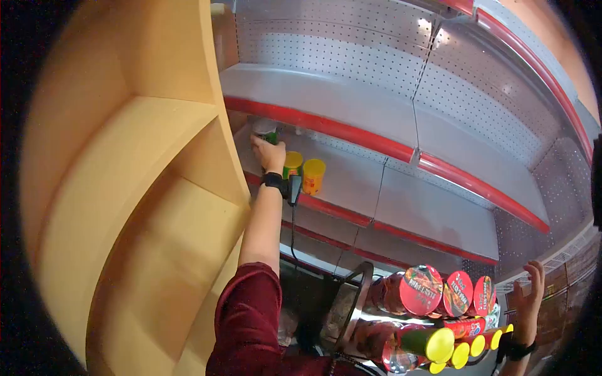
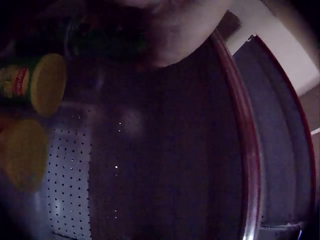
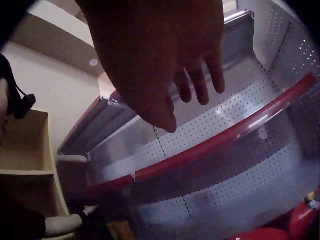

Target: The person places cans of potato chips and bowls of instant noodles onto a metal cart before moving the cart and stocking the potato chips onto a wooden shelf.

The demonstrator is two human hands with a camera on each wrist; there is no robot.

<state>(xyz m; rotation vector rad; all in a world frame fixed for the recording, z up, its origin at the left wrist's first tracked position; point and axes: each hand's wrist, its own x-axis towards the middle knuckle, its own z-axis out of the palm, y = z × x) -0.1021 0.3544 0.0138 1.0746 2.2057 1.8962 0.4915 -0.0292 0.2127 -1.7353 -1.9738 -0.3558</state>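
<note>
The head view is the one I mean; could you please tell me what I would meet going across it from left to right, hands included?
Wooden cabinet, left hand, green can with a yellow lid, yellow can, three red-lidded tubs, right hand.

The grey metal shelving (image 1: 345,100) is smooth, softly shiny, its back panels (image 1: 338,47) perforated, its red edging strips (image 1: 326,130) glossy. Left of the shelving, the pale wooden cabinet (image 1: 157,119) is satin-smooth. On the shelving, the yellow cylindrical can (image 1: 311,183) has a matt plastic lid (image 1: 314,167). Before the shelving, the maroon cloth sleeve (image 1: 251,313) looks matt.
</note>
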